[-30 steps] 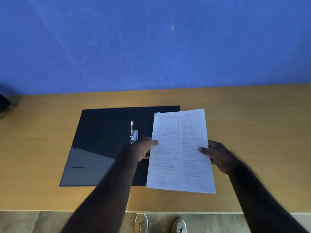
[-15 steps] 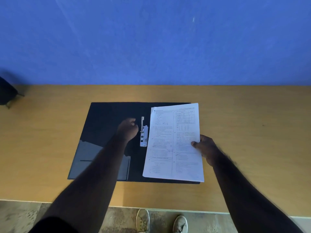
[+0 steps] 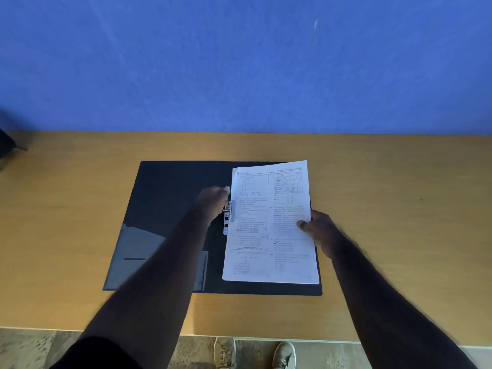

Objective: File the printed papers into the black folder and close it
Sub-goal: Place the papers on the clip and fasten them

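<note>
The black folder [image 3: 165,198] lies open and flat on the wooden table [image 3: 399,209]. A stack of printed papers [image 3: 269,227] rests on its right half, the left edge against the metal clip [image 3: 228,217] at the spine. My right hand [image 3: 318,229] pinches the stack's right edge, thumb on top. My left hand [image 3: 213,202] is closed around the clip's lever at the spine; its fingertips are hidden. A clear inner pocket [image 3: 149,259] covers the lower part of the folder's left half.
A blue wall [image 3: 239,62] rises straight behind the table. A dark object [image 3: 6,145] sits at the table's far left edge. The table's near edge [image 3: 266,338] runs along the bottom, with floor and my shoes [image 3: 255,352] below it.
My left hand let go of the papers and moved to the clip at the spine. The right hand brought the stack down onto the folder's right half, closer to the clip.
</note>
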`<control>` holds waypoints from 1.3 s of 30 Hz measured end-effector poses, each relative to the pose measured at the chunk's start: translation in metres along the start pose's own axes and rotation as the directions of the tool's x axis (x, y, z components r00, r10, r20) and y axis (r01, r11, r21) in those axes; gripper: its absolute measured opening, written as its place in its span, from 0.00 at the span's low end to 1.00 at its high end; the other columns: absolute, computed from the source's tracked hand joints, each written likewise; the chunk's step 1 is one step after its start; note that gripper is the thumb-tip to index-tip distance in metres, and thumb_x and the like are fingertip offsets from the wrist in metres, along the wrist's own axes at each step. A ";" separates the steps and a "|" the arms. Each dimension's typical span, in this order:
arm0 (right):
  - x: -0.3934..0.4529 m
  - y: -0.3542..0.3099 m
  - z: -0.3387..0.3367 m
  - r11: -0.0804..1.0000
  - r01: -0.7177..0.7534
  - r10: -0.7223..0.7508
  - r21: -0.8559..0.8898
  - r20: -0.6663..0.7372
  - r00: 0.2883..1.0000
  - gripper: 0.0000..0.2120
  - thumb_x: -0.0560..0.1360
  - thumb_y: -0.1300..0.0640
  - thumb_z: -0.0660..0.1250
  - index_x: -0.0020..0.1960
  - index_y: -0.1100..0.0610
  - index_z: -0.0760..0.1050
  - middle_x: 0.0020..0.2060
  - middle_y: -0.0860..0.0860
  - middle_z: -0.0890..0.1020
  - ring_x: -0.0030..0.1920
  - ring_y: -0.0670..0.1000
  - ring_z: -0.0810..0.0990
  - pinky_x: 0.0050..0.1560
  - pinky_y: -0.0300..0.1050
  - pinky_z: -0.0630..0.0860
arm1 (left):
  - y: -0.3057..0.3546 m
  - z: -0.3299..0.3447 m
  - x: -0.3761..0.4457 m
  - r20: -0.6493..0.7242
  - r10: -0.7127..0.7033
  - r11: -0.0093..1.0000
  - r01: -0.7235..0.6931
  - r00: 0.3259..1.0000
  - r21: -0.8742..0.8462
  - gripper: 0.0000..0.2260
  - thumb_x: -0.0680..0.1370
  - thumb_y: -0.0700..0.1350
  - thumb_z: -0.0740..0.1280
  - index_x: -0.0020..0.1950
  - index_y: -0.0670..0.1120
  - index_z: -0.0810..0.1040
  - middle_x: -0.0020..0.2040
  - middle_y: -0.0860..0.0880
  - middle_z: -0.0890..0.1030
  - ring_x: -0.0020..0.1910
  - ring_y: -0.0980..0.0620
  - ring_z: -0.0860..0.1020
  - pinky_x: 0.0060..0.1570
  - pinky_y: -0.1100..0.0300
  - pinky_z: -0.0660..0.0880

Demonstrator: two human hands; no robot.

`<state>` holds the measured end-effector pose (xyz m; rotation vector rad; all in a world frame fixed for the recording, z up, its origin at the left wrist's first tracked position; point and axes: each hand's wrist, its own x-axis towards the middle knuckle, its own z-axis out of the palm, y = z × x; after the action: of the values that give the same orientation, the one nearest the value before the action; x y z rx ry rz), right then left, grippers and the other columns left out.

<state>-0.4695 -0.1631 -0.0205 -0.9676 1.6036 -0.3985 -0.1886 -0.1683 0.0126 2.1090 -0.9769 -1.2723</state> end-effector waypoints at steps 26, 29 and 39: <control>-0.020 0.006 0.018 0.411 0.131 -0.461 -0.902 -0.082 0.884 0.35 0.74 0.44 0.71 0.76 0.49 0.61 0.69 0.56 0.69 0.64 0.57 0.70 0.57 0.54 0.76 | -0.048 -0.010 -0.029 0.105 -0.089 0.970 0.110 0.990 -0.216 0.04 0.77 0.49 0.71 0.50 0.50 0.82 0.45 0.53 0.86 0.37 0.54 0.77 0.42 0.58 0.74; -0.020 0.011 0.021 0.380 0.187 -0.450 -0.906 -0.005 0.893 0.32 0.76 0.46 0.68 0.76 0.51 0.61 0.75 0.54 0.65 0.70 0.58 0.67 0.63 0.56 0.72 | -0.050 -0.007 -0.034 0.106 -0.113 0.967 0.133 0.988 -0.218 0.04 0.77 0.50 0.71 0.48 0.51 0.82 0.45 0.54 0.85 0.38 0.54 0.77 0.43 0.57 0.74; -0.021 0.008 0.022 0.530 0.183 -0.401 -0.828 -0.055 0.914 0.32 0.76 0.49 0.70 0.76 0.51 0.62 0.78 0.52 0.62 0.73 0.58 0.64 0.67 0.61 0.68 | -0.050 -0.006 -0.040 0.137 -0.132 0.965 0.158 0.982 -0.207 0.08 0.78 0.56 0.69 0.50 0.53 0.81 0.49 0.55 0.84 0.47 0.53 0.79 0.46 0.55 0.68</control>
<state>-0.4522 -0.1366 -0.0188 -1.9978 1.8734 0.0484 -0.1791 -0.1057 0.0016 1.9815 -0.7043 -1.5226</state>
